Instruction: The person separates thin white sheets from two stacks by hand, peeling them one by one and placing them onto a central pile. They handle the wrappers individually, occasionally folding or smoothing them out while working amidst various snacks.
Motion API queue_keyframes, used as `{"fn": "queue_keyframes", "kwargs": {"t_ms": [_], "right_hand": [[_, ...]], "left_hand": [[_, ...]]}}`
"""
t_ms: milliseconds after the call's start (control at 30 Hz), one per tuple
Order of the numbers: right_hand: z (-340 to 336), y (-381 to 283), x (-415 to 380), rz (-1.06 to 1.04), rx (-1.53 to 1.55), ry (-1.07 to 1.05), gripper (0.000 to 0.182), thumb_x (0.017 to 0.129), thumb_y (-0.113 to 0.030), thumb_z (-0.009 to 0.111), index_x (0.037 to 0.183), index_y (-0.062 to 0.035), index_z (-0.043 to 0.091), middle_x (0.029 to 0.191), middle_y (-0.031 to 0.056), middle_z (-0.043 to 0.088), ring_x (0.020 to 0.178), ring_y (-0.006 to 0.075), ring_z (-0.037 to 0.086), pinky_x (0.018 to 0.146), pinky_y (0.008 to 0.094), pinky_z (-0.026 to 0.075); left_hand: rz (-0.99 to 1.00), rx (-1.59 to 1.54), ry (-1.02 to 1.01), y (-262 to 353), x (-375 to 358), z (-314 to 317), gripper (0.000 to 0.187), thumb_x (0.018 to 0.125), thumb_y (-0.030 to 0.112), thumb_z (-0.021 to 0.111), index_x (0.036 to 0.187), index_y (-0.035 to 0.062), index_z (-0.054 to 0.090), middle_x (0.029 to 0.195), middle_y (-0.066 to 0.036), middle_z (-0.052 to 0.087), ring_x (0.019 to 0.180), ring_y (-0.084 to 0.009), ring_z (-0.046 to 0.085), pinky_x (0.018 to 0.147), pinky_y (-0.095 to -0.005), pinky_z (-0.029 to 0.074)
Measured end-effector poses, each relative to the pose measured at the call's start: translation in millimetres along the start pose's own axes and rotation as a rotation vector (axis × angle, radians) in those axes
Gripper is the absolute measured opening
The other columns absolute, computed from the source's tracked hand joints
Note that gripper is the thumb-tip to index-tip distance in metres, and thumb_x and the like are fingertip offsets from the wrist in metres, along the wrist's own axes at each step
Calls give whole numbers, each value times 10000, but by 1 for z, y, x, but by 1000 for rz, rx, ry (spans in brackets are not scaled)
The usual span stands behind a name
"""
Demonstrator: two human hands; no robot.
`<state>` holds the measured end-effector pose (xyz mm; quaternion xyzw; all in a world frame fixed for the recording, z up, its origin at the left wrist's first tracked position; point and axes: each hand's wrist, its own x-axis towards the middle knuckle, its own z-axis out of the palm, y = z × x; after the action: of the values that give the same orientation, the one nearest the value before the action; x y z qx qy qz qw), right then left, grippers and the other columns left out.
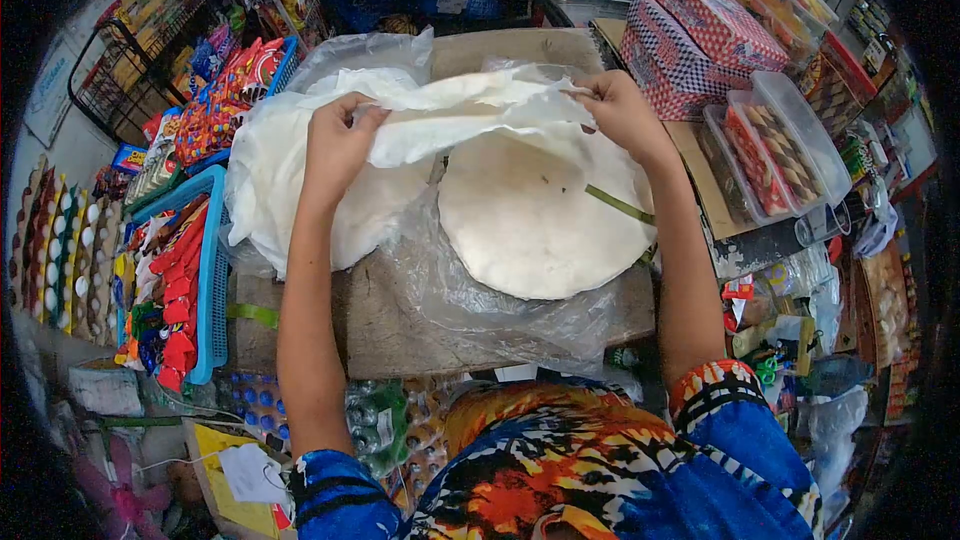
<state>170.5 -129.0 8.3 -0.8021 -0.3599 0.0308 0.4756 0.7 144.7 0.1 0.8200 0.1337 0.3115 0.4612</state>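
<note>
My left hand (341,140) pinches one end of a thin, crumpled white sheet (460,105), and my right hand (612,112) grips its other end. The sheet is stretched between them above a round, flat, cream-white disc (545,215). That disc lies on clear plastic (440,290), with a green strip (618,204) across its right side. More white sheets (275,175) are piled at the left, partly behind my left hand. All this rests on a worn brown board (385,325).
A blue basket of red packets (213,290) stands left of the board, with egg trays (80,250) beyond. Checkered boxes (690,40) and plastic tubs of rolled snacks (780,155) sit at the right. Bottles (378,420) are below the board's front edge.
</note>
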Motion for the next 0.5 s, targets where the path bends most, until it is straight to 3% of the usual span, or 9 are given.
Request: {"fn": "queue_keyframes", "kwargs": {"t_ms": [100, 167, 200, 267, 300, 400, 433, 500], "right_hand": [[-5, 3, -2, -5, -132, -116, 338, 777, -283, 705, 720, 45, 651, 535, 53, 532, 508, 121, 481, 496, 308, 403], [-7, 1, -4, 3, -185, -312, 366, 741, -326, 736, 781, 33, 674, 567, 69, 570, 536, 164, 544, 534, 326, 443], [-5, 1, -5, 3, -184, -310, 366, 741, -326, 736, 781, 33, 674, 567, 69, 570, 536, 164, 544, 534, 326, 443], [2, 1, -6, 3, -167, -369, 419, 719, -364, 750, 851, 29, 690, 682, 124, 635, 639, 203, 608, 598, 336, 482], [7, -1, -4, -57, -178, -341, 536, 692, -416, 766, 979, 28, 675, 831, 178, 661, 762, 234, 639, 665, 342, 499], [23, -17, -12, -55, -81, -242, 518, 727, -365, 757, 1048, 25, 640, 898, 147, 662, 811, 205, 610, 734, 310, 481], [28, -16, -10, -119, -96, -271, 531, 732, -350, 761, 1096, 11, 622, 964, 151, 656, 895, 209, 614, 808, 311, 473], [38, -19, -11, -115, 0, -220, 567, 705, -397, 771, 1062, 21, 632, 920, 151, 658, 839, 201, 614, 744, 319, 480]], "left_hand": [[-45, 143, -167, -2, 1, 0, 180, 850, 154, 619, 914, -9, 661, 761, -23, 636, 700, -67, 541, 651, -226, 427], [-55, -18, -281, 2, -1, 1, 219, 844, 164, 624, 988, 2, 648, 824, -28, 644, 743, -81, 572, 686, -230, 450], [-53, -17, -283, 7, -3, 3, 219, 844, 164, 624, 988, 2, 648, 824, -28, 644, 743, -81, 572, 686, -230, 450], [-163, -339, -397, 21, -11, 9, 283, 837, 175, 622, 1051, -10, 629, 925, -46, 645, 826, -104, 582, 737, -233, 454], [-218, -384, -461, 30, -15, 11, 344, 844, 182, 613, 1124, -17, 596, 1003, -54, 640, 868, -121, 596, 785, -235, 468], [-264, -505, -551, 50, -26, 25, 356, 847, 176, 605, 1144, -20, 591, 1043, -81, 636, 882, -130, 605, 793, -241, 476], [-264, -562, -625, 52, -27, 27, 379, 846, 170, 600, 1172, -22, 576, 1102, -91, 619, 933, -134, 593, 848, -254, 460], [-240, -587, -642, 53, -31, 33, 399, 844, 173, 601, 1189, -24, 563, 1122, -95, 610, 966, -134, 582, 876, -257, 445]]}}
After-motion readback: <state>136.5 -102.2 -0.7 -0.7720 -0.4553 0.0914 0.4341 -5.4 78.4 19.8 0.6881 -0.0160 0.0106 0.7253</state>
